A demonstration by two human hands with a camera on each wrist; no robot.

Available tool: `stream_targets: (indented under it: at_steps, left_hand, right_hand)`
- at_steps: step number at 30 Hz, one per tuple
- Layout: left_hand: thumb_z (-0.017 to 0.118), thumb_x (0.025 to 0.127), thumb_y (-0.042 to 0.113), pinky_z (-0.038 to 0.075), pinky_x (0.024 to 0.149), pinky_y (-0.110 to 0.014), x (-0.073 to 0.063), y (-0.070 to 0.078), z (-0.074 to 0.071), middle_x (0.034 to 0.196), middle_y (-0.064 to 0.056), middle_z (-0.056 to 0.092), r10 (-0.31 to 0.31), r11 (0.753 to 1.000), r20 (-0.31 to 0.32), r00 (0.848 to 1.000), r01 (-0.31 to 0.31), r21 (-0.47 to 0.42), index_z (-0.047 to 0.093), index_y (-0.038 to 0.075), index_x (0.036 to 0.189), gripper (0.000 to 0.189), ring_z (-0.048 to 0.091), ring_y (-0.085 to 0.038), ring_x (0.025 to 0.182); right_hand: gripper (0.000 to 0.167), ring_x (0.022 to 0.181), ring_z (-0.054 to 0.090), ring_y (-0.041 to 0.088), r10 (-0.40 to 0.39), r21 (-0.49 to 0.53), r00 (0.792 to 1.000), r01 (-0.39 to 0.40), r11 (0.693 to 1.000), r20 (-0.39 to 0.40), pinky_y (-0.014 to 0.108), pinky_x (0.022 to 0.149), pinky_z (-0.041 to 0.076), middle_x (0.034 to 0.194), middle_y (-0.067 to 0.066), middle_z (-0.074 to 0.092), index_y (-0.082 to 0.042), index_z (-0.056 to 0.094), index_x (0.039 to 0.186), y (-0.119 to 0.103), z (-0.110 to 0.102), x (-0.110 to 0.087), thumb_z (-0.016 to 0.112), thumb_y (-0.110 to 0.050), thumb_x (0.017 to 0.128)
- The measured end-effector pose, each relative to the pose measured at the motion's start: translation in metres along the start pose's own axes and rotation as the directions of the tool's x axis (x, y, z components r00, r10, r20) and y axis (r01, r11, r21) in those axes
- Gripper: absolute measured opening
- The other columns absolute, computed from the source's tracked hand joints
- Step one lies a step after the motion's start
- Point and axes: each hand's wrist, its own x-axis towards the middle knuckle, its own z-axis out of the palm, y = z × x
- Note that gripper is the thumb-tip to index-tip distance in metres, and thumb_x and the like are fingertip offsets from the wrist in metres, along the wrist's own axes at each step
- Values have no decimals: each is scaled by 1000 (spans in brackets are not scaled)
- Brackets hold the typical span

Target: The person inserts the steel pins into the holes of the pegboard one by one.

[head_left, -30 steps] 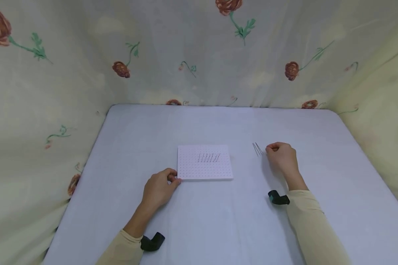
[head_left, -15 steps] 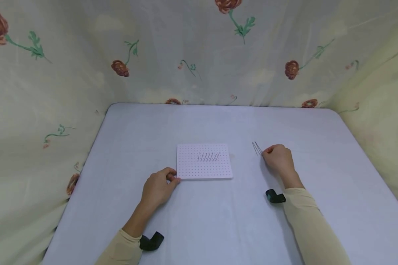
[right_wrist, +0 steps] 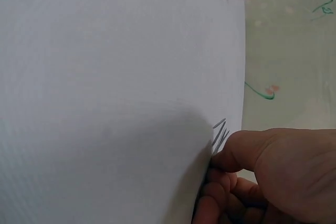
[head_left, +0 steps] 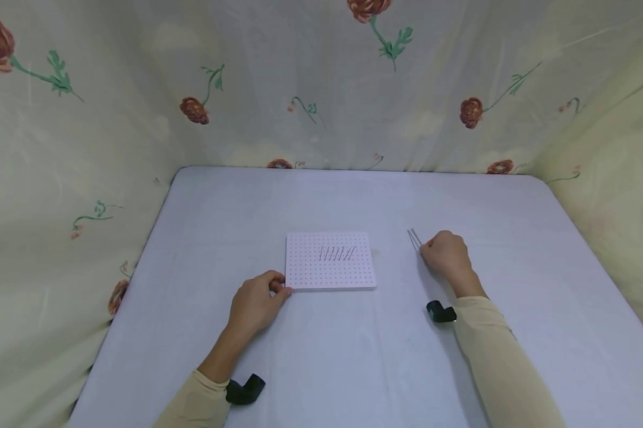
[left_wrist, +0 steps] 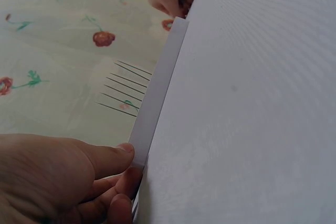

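A white pegboard (head_left: 302,274) with rows of small holes lies mid-table, and several thin metal pins (head_left: 336,254) stand in it in a row, leaning slightly. My left hand (head_left: 255,303) holds the board's near left corner. In the left wrist view, its thumb (left_wrist: 118,157) is on the board's edge (left_wrist: 160,90) and the fingers are below. To the right of the board lie a few loose metal pins (head_left: 413,236). My right hand (head_left: 445,257) pinches with thumb and forefinger at their near ends, hiding those ends; the pins' far ends (right_wrist: 220,128) show past the thumb.
A white cloth covers the table (head_left: 343,351). Behind and beside it hangs a pale curtain (head_left: 321,77) with flowers. Black wrist cameras sit near both cuffs, the left camera (head_left: 245,390) and the right camera (head_left: 441,312), close over the tabletop.
My right hand has moved a little to the left, from beside the loose pins onto their near ends, covering more of them. The left hand and board have stayed put.
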Motion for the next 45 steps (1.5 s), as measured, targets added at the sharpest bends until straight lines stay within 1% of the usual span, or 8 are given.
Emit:
stream_targets:
  at_steps: [5, 9, 12, 20, 28, 33, 38, 45]
  left_hand:
    - [76, 92, 22, 39, 57, -26, 0, 1, 0, 83, 0, 70, 8, 1000, -3, 1000, -8, -1, 73, 6, 114, 28, 54, -15, 66]
    - [76, 92, 22, 38, 56, -26, 0, 1, -1, 83, -1, 70, 11, 1000, -4, 1000, -11, -3, 73, 6, 114, 28, 53, -15, 65]
    - [77, 92, 22, 38, 56, -26, -1, 1, -1, 83, -1, 70, 8, 1000, -2, 1000, -8, -1, 73, 5, 114, 28, 53, -15, 65]
    - [77, 92, 22, 39, 57, -26, -1, 0, 1, 82, -1, 70, 10, 1000, -2, 1000, -10, -1, 73, 5, 114, 28, 54, -15, 67]
    - [77, 92, 23, 39, 57, -26, 0, -1, 2, 83, 0, 70, 8, 1000, 2, 1000, -8, 11, 73, 6, 115, 29, 55, -14, 67]
    - [77, 92, 23, 39, 57, -26, 0, 0, 0, 83, -1, 70, 11, 1000, -3, 1000, -11, 7, 73, 6, 114, 29, 54, -15, 66]
    - [77, 91, 22, 39, 57, -26, 0, 0, 0, 83, -1, 70, 14, 1000, 4, 1000, -14, 7, 73, 5, 114, 28, 54, -14, 66]
    - [76, 92, 24, 39, 57, -26, 1, -3, 2, 84, -1, 70, 13, 1000, 4, 1000, -13, 11, 73, 6, 115, 29, 53, -15, 65]
  right_hand:
    - [33, 86, 68, 37, -7, -21, 999, 8, 1000, 40, 45, 70, 55, 101, 27, 73, 7, 74, 99, 0, -1, 3, 54, -18, 89]
    - [27, 67, 55, 25, -7, -23, 997, 8, 1000, 76, 34, 54, 44, 72, 14, 65, -3, 65, 69, 2, 1, 5, 52, -18, 88]
    - [30, 62, 47, 21, -8, -36, 996, 11, 999, 92, 31, 50, 37, 64, 6, 53, -13, 48, 58, 3, 3, 6, 50, -18, 87]
    - [33, 63, 48, 22, -47, -38, 996, 50, 998, 76, 31, 52, 37, 65, 8, 56, -11, 51, 58, 4, 4, 1, 47, -16, 90]
    - [26, 72, 57, 27, -74, 22, 997, 74, 997, -8, 33, 61, 44, 84, 18, 68, 3, 68, 87, 12, 2, -4, 48, -13, 92]
    - [26, 68, 53, 25, -80, 6, 997, 80, 997, -23, 33, 59, 42, 72, 13, 63, -1, 66, 75, 7, 0, -1, 49, -12, 92]
    - [31, 59, 43, 19, -62, -23, 997, 63, 998, 47, 30, 53, 35, 58, 2, 47, -8, 55, 61, 4, -1, 2, 49, -9, 92]
    - [33, 61, 46, 19, -105, -98, 987, 118, 988, 125, 30, 53, 36, 63, 4, 51, -10, 57, 60, 4, -1, 8, 52, -15, 92]
